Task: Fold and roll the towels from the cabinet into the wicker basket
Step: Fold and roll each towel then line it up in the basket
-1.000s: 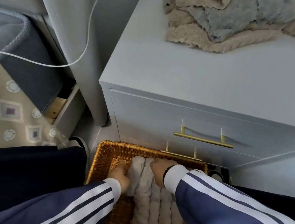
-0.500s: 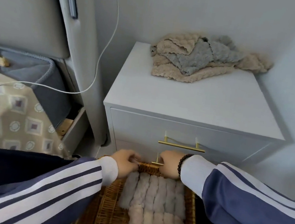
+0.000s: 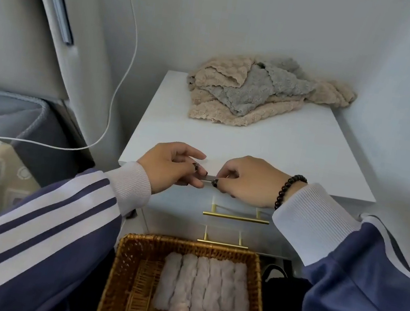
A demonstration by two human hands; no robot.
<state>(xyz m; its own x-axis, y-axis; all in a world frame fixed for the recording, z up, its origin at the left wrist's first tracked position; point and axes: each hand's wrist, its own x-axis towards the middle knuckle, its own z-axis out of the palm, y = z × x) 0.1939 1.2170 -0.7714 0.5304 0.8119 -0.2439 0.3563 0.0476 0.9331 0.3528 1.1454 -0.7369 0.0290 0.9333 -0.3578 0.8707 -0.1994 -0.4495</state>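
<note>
Wicker basket (image 3: 126, 264) sits below your left hand (image 3: 169, 168) and right hand (image 3: 246, 180), both empty and loosely curled; reach beyond them and lift one towel from the pile (image 3: 257, 93).

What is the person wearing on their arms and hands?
Both arms are in a blue jacket with white stripes down the sleeves and pale ribbed cuffs at the wrists. The left hand has a dark ring on one finger. The right hand has a bracelet of dark round beads around the wrist, and a dark ring on one finger too.
</note>
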